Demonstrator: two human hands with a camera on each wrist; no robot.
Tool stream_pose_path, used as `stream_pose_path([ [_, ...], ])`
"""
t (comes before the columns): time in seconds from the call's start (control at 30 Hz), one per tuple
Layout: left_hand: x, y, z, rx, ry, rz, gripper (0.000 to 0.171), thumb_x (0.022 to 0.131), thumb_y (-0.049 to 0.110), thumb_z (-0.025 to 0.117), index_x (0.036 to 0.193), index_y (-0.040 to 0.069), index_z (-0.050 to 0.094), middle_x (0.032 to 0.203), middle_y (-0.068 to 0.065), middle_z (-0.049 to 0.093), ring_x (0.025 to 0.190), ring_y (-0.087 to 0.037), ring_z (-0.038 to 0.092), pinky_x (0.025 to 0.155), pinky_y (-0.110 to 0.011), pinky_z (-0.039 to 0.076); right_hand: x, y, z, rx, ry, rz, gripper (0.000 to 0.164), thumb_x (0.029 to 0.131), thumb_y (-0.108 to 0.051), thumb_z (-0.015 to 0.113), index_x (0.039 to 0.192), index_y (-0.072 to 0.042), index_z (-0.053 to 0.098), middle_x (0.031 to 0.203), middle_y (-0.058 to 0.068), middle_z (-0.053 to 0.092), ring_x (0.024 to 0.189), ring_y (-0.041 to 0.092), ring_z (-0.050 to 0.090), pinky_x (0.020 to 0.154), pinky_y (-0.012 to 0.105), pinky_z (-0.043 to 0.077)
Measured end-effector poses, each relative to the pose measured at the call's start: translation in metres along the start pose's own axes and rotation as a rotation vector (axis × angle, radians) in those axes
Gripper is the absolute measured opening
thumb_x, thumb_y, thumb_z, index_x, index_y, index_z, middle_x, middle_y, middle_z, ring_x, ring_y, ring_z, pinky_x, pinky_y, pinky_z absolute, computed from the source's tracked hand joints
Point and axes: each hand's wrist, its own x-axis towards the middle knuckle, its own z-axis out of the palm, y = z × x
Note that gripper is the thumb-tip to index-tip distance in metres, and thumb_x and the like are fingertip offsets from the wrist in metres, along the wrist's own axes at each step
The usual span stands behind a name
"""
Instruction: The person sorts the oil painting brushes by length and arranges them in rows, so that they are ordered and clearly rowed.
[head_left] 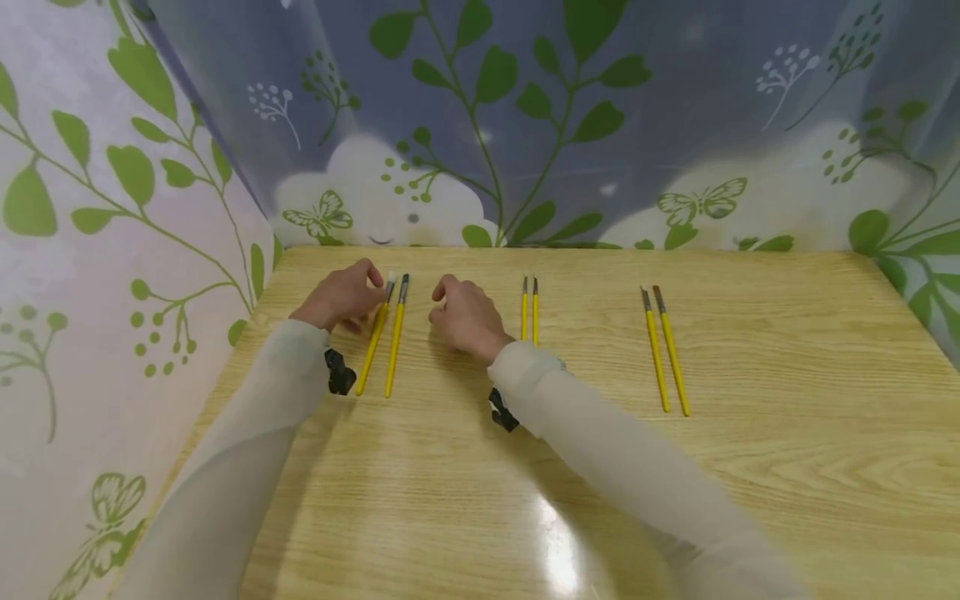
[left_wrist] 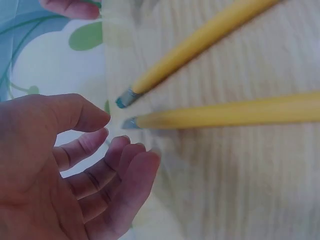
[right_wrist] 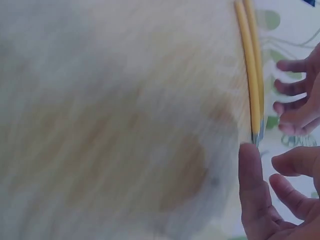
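Two yellow-handled paintbrushes lie side by side at the left of the table: a pale-tipped one (head_left: 372,346) and a dark-tipped one (head_left: 395,346). Just left of the pale-tipped brush is my left hand (head_left: 343,297), its fingers loosely bent near the bristle end. In the left wrist view, a gap shows between the thumb and the fingers (left_wrist: 142,175), with nothing in it. My right hand (head_left: 470,318) hovers between this pair and a middle pair of thin paintbrushes (head_left: 524,307). Its fingers are relaxed and hold nothing; its forearm covers the lower ends of the middle pair.
On the right lies another pair of yellow paintbrushes, one light-tipped (head_left: 656,358) and one reddish-brown-tipped (head_left: 674,358). The wooden table (head_left: 810,400) meets leaf-patterned coverings (head_left: 465,167) at the back and left. Each wrist wears a black device (head_left: 341,372).
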Motion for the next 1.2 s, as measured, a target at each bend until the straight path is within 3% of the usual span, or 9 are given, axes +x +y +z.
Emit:
stream_pose_path([
  [0.17, 0.0, 0.011, -0.003, 0.068, 0.048, 0.031, 0.03, 0.115, 0.033, 0.046, 0.134, 0.01, 0.05, 0.096, -0.011, 0.058, 0.081, -0.027, 0.064, 0.086, -0.048, 0.064, 0.001, 0.015, -0.025, -0.144, 0.052, -0.027, 0.028, 0.11, -0.02, 0.057, 0.136, -0.011, 0.062, 0.118, 0.008, 0.065, 0.096, 0.025, 0.065, 0.073, 0.041, 0.053],
  [0.37, 0.008, 0.023, 0.002, 0.169, 0.172, 0.073, 0.036, 0.116, 0.04, 0.04, 0.13, 0.011, 0.057, 0.084, -0.006, 0.063, 0.072, -0.031, 0.071, 0.061, -0.039, 0.05, 0.005, 0.035, -0.062, -0.28, 0.14, -0.006, 0.025, 0.109, -0.021, 0.057, 0.131, -0.013, 0.064, 0.118, 0.007, 0.071, 0.097, 0.028, 0.07, 0.076, 0.048, 0.057],
  [0.57, 0.015, 0.043, 0.015, 0.226, 0.257, 0.119, 0.037, 0.117, 0.041, 0.04, 0.128, 0.012, 0.06, 0.081, -0.006, 0.062, 0.057, -0.019, 0.046, 0.055, -0.035, 0.039, 0.002, 0.054, -0.097, -0.33, 0.206, -0.004, 0.028, 0.111, -0.023, 0.055, 0.134, -0.011, 0.065, 0.116, 0.009, 0.073, 0.089, 0.028, 0.071, 0.072, 0.048, 0.057],
  [0.73, 0.015, 0.058, 0.023, 0.249, 0.285, 0.177, 0.036, 0.117, 0.04, 0.041, 0.124, 0.011, 0.061, 0.093, -0.009, 0.065, 0.066, -0.023, 0.051, 0.064, -0.041, 0.045, -0.004, 0.071, -0.122, -0.358, 0.276, -0.038, 0.025, 0.112, -0.027, 0.053, 0.125, -0.011, 0.067, 0.113, 0.01, 0.074, 0.089, 0.031, 0.071, 0.072, 0.053, 0.057],
  [0.93, 0.017, 0.072, 0.029, 0.296, 0.319, 0.187, 0.034, 0.117, 0.038, 0.041, 0.127, 0.011, 0.06, 0.115, -0.011, 0.066, 0.084, -0.03, 0.061, 0.077, -0.048, 0.053, -0.016, 0.091, -0.149, -0.412, 0.346, -0.102, 0.028, 0.111, -0.024, 0.049, 0.118, -0.005, 0.067, 0.105, 0.016, 0.076, 0.073, 0.034, 0.069, 0.057, 0.05, 0.053],
  [1.07, 0.023, 0.082, 0.039, 0.316, 0.335, 0.191, 0.033, 0.117, 0.038, 0.042, 0.13, 0.013, 0.058, 0.126, -0.011, 0.064, 0.102, -0.033, 0.063, 0.085, -0.052, 0.056, -0.026, 0.112, -0.167, -0.418, 0.378, -0.102, 0.032, 0.111, -0.027, 0.049, 0.119, -0.003, 0.069, 0.103, 0.02, 0.074, 0.071, 0.033, 0.066, 0.054, 0.047, 0.05],
  [1.2, 0.03, 0.09, 0.056, 0.311, 0.343, 0.205, 0.035, 0.117, 0.038, 0.041, 0.137, 0.014, 0.057, 0.141, -0.014, 0.058, 0.129, -0.037, 0.055, 0.099, -0.057, 0.054, -0.037, 0.135, -0.184, -0.407, 0.382, -0.074, 0.039, 0.113, -0.033, 0.047, 0.124, -0.002, 0.069, 0.111, 0.023, 0.071, 0.081, 0.036, 0.069, 0.059, 0.052, 0.054],
])
